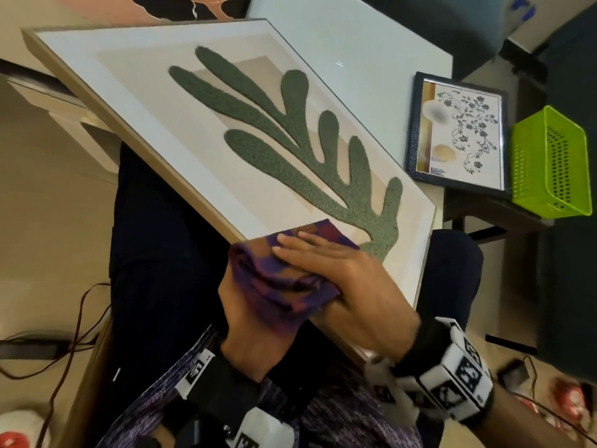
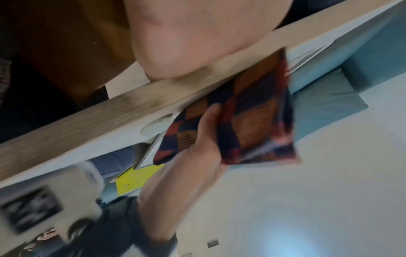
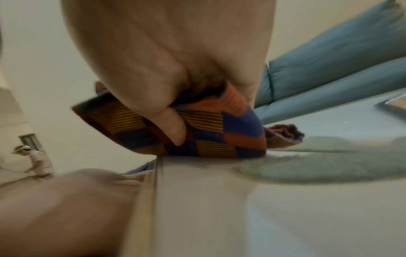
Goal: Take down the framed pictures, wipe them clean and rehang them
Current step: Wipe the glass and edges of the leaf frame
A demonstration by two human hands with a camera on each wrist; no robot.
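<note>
A large wood-framed picture of a green plant shape lies tilted across my lap, its far end on the white table. My right hand holds a purple-and-red checked cloth on the near corner of the glass, fingers laid flat over it. In the right wrist view its thumb pinches the cloth above the frame. My left hand grips the frame's near edge, its fingers hidden under the cloth. In the left wrist view the palm presses the wooden edge.
A small dark-framed floral picture lies on the table's right end beside a lime-green plastic basket. Another picture shows at the top edge. Cables trail on the floor at the left. A blue sofa stands behind the table.
</note>
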